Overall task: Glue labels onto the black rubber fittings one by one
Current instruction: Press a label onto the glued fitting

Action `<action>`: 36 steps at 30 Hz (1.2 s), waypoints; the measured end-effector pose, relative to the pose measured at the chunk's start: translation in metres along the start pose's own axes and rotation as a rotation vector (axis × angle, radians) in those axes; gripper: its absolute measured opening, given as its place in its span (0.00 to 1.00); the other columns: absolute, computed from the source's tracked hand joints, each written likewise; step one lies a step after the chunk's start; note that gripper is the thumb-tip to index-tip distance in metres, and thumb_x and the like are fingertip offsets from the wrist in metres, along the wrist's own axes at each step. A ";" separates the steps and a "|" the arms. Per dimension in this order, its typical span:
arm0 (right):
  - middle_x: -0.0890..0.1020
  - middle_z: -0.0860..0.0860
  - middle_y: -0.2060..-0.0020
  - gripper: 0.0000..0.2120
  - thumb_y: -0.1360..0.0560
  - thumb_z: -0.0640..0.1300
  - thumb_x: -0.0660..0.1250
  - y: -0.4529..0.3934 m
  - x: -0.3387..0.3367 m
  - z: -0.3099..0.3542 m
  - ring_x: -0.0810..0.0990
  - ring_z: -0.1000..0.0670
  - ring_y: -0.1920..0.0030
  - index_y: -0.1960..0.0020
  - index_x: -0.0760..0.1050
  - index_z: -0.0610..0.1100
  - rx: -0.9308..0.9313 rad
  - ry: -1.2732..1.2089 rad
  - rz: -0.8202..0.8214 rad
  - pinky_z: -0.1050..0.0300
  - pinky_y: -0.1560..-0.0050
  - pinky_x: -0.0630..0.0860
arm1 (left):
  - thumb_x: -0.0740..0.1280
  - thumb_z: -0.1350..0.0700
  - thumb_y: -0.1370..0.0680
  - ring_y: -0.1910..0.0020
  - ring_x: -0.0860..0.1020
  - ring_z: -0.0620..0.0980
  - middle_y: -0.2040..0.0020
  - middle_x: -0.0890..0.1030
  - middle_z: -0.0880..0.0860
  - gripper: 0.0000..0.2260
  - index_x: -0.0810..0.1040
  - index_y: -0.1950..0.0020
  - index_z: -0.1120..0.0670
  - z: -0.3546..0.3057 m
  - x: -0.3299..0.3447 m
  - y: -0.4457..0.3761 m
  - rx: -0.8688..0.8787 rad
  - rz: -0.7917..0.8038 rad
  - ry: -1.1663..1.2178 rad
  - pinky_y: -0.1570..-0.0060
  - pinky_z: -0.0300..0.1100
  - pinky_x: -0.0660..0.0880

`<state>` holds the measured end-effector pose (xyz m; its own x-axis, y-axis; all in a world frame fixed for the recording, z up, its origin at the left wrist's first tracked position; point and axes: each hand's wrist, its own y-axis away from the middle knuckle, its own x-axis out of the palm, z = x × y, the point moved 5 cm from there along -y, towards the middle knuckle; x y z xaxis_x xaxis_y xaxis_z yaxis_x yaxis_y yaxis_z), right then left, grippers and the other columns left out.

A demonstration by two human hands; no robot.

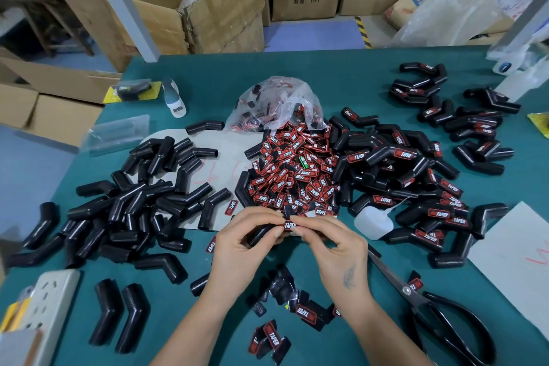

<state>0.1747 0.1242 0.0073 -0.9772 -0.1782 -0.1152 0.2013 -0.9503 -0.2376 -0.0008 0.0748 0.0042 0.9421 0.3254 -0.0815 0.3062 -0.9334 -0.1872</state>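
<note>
Hands meet in the lower middle of the frame, over a green table (341, 74). The left hand (240, 242) has its fingers curled around a black rubber fitting (261, 234). The right hand (332, 242) pinches a red and black label (288, 225) with its thumb and fingertips, and the label touches the end of that fitting.

Just above the hands, in the middle of the frame, sits a big pile of labels (292, 169). It spills out of a clear plastic bag (276, 102). To the left of the frame lie many bare fittings (133, 205) with no labels on them. To the right lie fittings with labels (421, 187) stuck on.

A small white glue bottle (372, 221) lies on its side just right of the hands. Black scissors (439, 315) rest in the lower right. A few loose labels (285, 315) lie between the arms at the bottom. A white power strip (44, 306) sits in the lower left corner. Cardboard boxes (214, 6) stand across the top of the frame, behind the table.
</note>
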 end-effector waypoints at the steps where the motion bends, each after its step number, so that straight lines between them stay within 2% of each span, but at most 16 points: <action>1: 0.88 0.58 0.54 0.07 0.23 0.41 0.76 0.000 0.001 -0.001 0.87 0.51 0.51 0.48 0.88 0.52 0.013 -0.009 -0.006 0.53 0.48 0.83 | 0.74 0.54 0.21 0.43 0.83 0.59 0.45 0.85 0.50 0.06 0.88 0.46 0.50 0.000 -0.001 0.000 0.015 0.002 -0.031 0.48 0.61 0.84; 3: 0.88 0.57 0.54 0.09 0.24 0.42 0.76 -0.001 0.002 -0.002 0.87 0.51 0.50 0.49 0.89 0.55 0.034 -0.029 -0.007 0.53 0.47 0.83 | 0.74 0.54 0.21 0.43 0.83 0.58 0.45 0.85 0.50 0.05 0.88 0.46 0.50 0.000 -0.002 -0.001 0.023 0.004 -0.051 0.48 0.61 0.83; 8: 0.88 0.58 0.53 0.08 0.23 0.45 0.75 -0.002 0.001 -0.002 0.87 0.51 0.50 0.47 0.88 0.55 0.032 -0.046 0.016 0.57 0.47 0.82 | 0.74 0.56 0.23 0.44 0.84 0.54 0.45 0.84 0.53 0.06 0.89 0.48 0.49 -0.003 0.001 -0.001 -0.072 0.005 0.115 0.52 0.47 0.85; 13: 0.88 0.58 0.54 0.08 0.24 0.46 0.75 -0.002 0.001 -0.002 0.87 0.52 0.51 0.47 0.88 0.56 0.045 -0.042 0.022 0.62 0.48 0.82 | 0.75 0.63 0.22 0.45 0.85 0.55 0.44 0.84 0.56 0.08 0.89 0.49 0.50 -0.002 0.001 -0.001 -0.098 0.004 0.115 0.52 0.47 0.85; 17: 0.88 0.58 0.53 0.11 0.23 0.41 0.76 -0.002 -0.001 -0.004 0.87 0.53 0.51 0.47 0.88 0.56 0.055 -0.032 0.031 0.63 0.49 0.81 | 0.73 0.62 0.23 0.45 0.85 0.55 0.44 0.85 0.55 0.08 0.89 0.48 0.52 -0.005 0.000 -0.001 -0.098 0.006 0.108 0.52 0.46 0.85; 22: 0.88 0.57 0.53 0.10 0.24 0.44 0.76 -0.003 -0.001 -0.002 0.87 0.52 0.50 0.47 0.88 0.58 0.079 -0.060 0.031 0.61 0.48 0.82 | 0.73 0.62 0.23 0.43 0.85 0.55 0.43 0.85 0.55 0.08 0.88 0.48 0.52 -0.006 0.000 0.000 -0.097 0.008 0.097 0.50 0.46 0.85; 27: 0.88 0.57 0.53 0.11 0.24 0.43 0.76 -0.002 0.000 -0.002 0.87 0.51 0.51 0.48 0.88 0.58 0.080 -0.055 0.029 0.62 0.49 0.82 | 0.73 0.65 0.21 0.41 0.84 0.55 0.43 0.85 0.54 0.09 0.88 0.47 0.52 -0.003 -0.001 -0.001 -0.091 0.031 0.078 0.48 0.47 0.85; 33: 0.88 0.56 0.53 0.10 0.23 0.45 0.76 -0.002 -0.001 -0.002 0.87 0.51 0.51 0.46 0.88 0.58 0.072 -0.040 0.037 0.61 0.49 0.82 | 0.73 0.63 0.22 0.41 0.84 0.56 0.43 0.85 0.53 0.09 0.88 0.47 0.50 -0.004 -0.001 -0.001 -0.083 0.027 0.058 0.48 0.48 0.85; 36: 0.88 0.57 0.53 0.10 0.23 0.44 0.76 -0.002 -0.001 -0.002 0.87 0.51 0.51 0.46 0.88 0.59 0.070 -0.039 0.036 0.60 0.49 0.82 | 0.73 0.57 0.22 0.41 0.84 0.55 0.43 0.85 0.53 0.06 0.88 0.47 0.50 -0.006 -0.001 -0.001 -0.083 0.025 0.057 0.48 0.48 0.85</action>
<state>0.1759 0.1268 0.0059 -0.9717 -0.2207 -0.0844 0.2321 -0.9585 -0.1658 -0.0015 0.0742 0.0107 0.9551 0.2948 -0.0287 0.2905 -0.9512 -0.1040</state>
